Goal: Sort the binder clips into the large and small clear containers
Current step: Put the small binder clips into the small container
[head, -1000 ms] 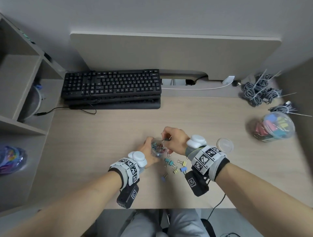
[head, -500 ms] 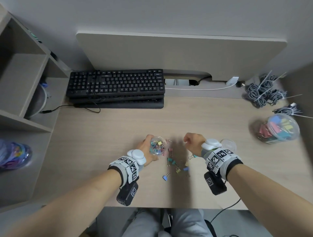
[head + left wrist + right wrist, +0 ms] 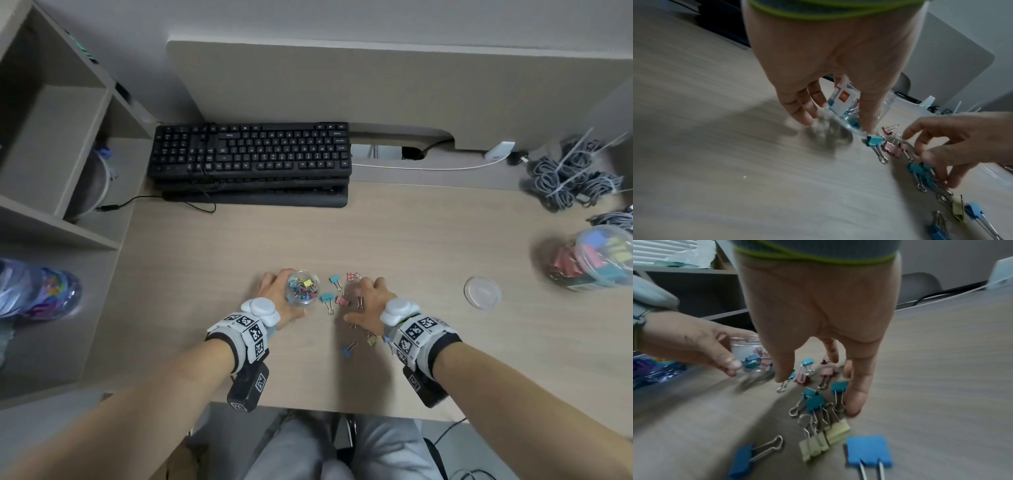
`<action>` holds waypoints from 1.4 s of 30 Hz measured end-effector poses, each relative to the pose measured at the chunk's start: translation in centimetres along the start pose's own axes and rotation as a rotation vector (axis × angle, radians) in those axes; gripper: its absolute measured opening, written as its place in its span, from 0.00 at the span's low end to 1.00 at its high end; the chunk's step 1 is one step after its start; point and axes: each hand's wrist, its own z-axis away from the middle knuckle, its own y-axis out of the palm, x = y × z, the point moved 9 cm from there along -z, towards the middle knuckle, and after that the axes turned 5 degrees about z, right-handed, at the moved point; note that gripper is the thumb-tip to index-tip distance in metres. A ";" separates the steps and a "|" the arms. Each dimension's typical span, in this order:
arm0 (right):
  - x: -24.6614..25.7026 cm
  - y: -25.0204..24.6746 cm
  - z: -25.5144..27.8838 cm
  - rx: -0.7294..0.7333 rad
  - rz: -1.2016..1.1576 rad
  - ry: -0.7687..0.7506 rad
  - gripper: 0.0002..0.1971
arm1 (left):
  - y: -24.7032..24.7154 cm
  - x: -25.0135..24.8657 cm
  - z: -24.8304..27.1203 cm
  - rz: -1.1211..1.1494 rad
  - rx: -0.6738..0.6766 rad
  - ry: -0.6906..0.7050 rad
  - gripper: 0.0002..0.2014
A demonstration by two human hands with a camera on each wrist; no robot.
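Under our right hand (image 3: 371,301), spread fingers (image 3: 854,400) now hang over the loose binder clips (image 3: 815,400) on the desk (image 3: 411,240), gripping none; half a second ago that hand was further right. Our left hand (image 3: 277,294) grips the small clear container (image 3: 303,287) beside them. Far right stands the large container (image 3: 597,260).

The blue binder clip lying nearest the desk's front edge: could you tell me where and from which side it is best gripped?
Pinch the blue binder clip across its folded blue body, coming from above. It lies flat on the desk, apart from the others, its wire handles pointing away, thin and probably slippery. The right hand hovers nearby, holding nothing.
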 end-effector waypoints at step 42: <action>6.3 -9.9 1.1 -0.192 -0.489 -0.126 0.05 | 1.0 -1.8 0.4 0.092 0.089 0.077 0.42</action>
